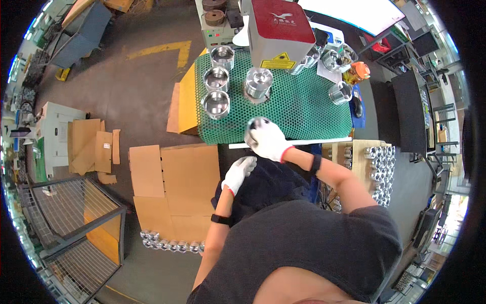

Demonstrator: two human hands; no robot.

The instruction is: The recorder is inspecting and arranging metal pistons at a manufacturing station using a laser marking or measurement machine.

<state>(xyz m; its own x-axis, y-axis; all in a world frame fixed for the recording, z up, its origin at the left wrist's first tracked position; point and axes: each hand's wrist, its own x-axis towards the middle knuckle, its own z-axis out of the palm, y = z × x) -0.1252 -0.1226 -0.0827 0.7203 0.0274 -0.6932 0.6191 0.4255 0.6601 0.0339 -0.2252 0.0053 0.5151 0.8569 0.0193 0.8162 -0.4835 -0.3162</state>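
**Head view: gloved hands hovering at the mesh-covered bench**

The right hand in a white knit glove (267, 139) is hanging over the near edge of the green mesh mat (304, 109), its fingers curling loosely together and pinching nothing. Just beyond those fingertips, a shiny cylindrical metal piston (258, 83) is standing upright under the red-topped grey marking machine (281, 33). The left hand in a white knit glove (239, 173) is resting low against the person's dark trousers, fingers lying together and empty. Farther out to the left of the right fingers, three shiny open-topped metal cups (216, 91) are standing in a row. Flattened brown cardboard sheets (174, 187) are lying on the floor beside the left hand.
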